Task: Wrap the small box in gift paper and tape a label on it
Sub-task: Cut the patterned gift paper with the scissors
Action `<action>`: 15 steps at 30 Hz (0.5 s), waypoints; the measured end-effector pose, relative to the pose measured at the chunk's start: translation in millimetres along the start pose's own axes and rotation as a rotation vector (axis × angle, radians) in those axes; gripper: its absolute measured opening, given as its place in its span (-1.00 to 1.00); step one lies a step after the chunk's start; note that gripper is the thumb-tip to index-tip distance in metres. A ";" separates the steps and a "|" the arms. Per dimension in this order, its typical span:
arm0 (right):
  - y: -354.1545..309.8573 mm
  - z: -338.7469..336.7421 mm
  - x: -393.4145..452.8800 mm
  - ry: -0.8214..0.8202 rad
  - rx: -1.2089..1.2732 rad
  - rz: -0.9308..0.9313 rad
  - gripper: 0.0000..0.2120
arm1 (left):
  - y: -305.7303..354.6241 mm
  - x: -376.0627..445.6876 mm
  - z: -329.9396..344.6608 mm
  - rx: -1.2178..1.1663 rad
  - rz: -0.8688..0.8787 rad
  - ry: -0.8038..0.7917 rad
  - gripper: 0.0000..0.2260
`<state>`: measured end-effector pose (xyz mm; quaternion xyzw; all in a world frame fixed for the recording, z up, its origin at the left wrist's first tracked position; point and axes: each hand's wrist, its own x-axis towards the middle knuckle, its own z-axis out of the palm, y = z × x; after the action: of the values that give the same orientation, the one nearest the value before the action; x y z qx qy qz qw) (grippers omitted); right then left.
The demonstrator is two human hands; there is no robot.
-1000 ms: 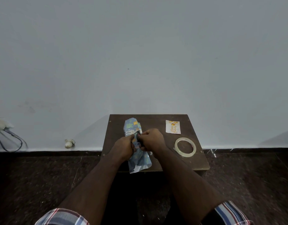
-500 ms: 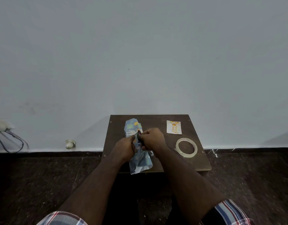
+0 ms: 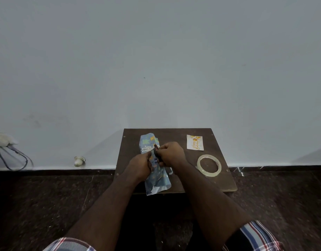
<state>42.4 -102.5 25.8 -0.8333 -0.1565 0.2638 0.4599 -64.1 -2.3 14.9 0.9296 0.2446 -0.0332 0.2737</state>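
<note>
- Setting first: a small dark wooden board serves as the surface, sitting on a dark speckled floor right up against a plain pale wall.
- Closest to the camera are two bare forearms with plaid sleeves at the bottom edge, reaching in over the surface.
- The blue patterned gift paper is rolled lengthwise around the small box; its near end flops loose past the front edge of the surface, still unfolded.
- Left hand has its grip clenched on the paper from the left side, pinning the wrap in place.
- Right hand is pinched shut on the paper seam at the middle of the bundle, thumb and fingers meeting the left hand there. The box itself is hidden under the paper and hands, so I can't see it directly.
- Tape roll lies flat to the right, apart from the hands, looks untouched.
- Further back, the label sits near the right rear corner, not on the parcel yet.
- Far end of the paper is open too.
- My read: about a third done. Seam needs taping, both ends folding, then the label.
</note>
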 end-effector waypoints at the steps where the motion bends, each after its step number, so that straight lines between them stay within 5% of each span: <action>1: -0.4 -0.3 -0.5 0.001 0.002 -0.001 -0.85 | 0.5 -0.3 -0.5 -0.001 0.004 -0.003 -0.58; 15: -5.0 -2.3 2.7 0.001 0.025 -0.011 -0.77 | 5.4 -5.3 -4.1 0.011 -0.001 0.008 -0.55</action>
<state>45.9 -100.1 30.3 -0.8267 -0.1579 0.2629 0.4718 -66.5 -6.3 22.1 0.9311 0.2460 -0.0309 0.2675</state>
